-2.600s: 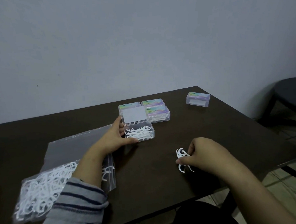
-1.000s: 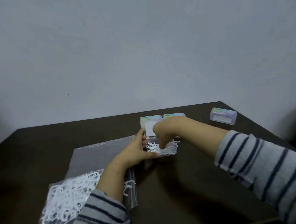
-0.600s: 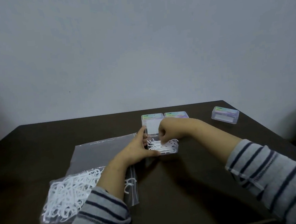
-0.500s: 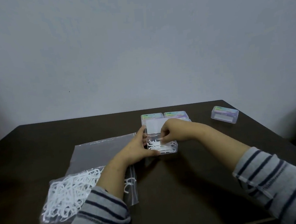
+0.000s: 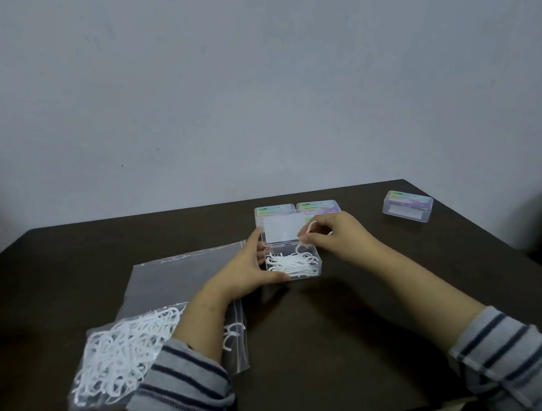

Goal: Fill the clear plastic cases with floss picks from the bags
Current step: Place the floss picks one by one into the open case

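Note:
A clear plastic case (image 5: 315, 268) stands on the dark table (image 5: 336, 329) with its lid (image 5: 284, 229) raised and white floss picks (image 5: 291, 263) inside. My left hand (image 5: 251, 267) grips the case's left side, thumb along its front edge. Over the case's back right corner my right hand (image 5: 332, 233) pinches a white floss pick (image 5: 311, 226). A clear zip bag (image 5: 126, 350) of white floss picks lies at the front left, partly under my left forearm.
Two closed cases with colourful labels (image 5: 318, 207) sit just behind the open one. Another closed case (image 5: 407, 206) stands at the far right near the table's edge. A second flat, clear bag (image 5: 178, 276) lies left of the open case.
My right hand carried picks from the table front to the case, dropped them in, and has lifted slightly with one pick pinched. The left hand kept holding the case.

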